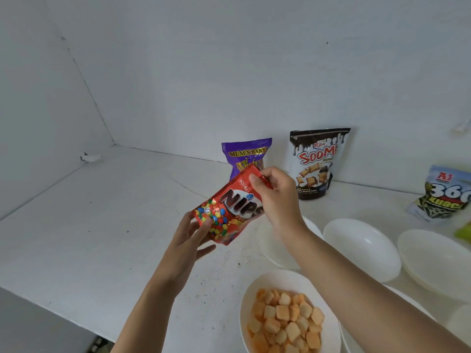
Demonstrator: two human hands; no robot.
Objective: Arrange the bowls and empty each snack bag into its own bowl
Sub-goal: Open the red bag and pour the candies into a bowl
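Note:
A red Nips candy bag (229,207) is held tilted above the white counter. My left hand (191,238) grips its lower end, and my right hand (275,197) pinches its top corner. Below my arms a white bowl (254,289) holds several orange and cream snack pieces. Empty white bowls lie to the right: one partly hidden under my right wrist (272,248), one oval (362,248), one at the far right (433,263). Against the back wall stand a purple Mum's Bake bag (244,154) and a black and white Soomi bag (316,161).
A grey seed bag marked 360 (443,194) leans at the right edge, with a yellow-green packet (465,231) beside it. Another white bowl rim (407,299) shows beneath my right forearm. White walls meet at the left rear corner. The counter's front edge runs across the lower left.

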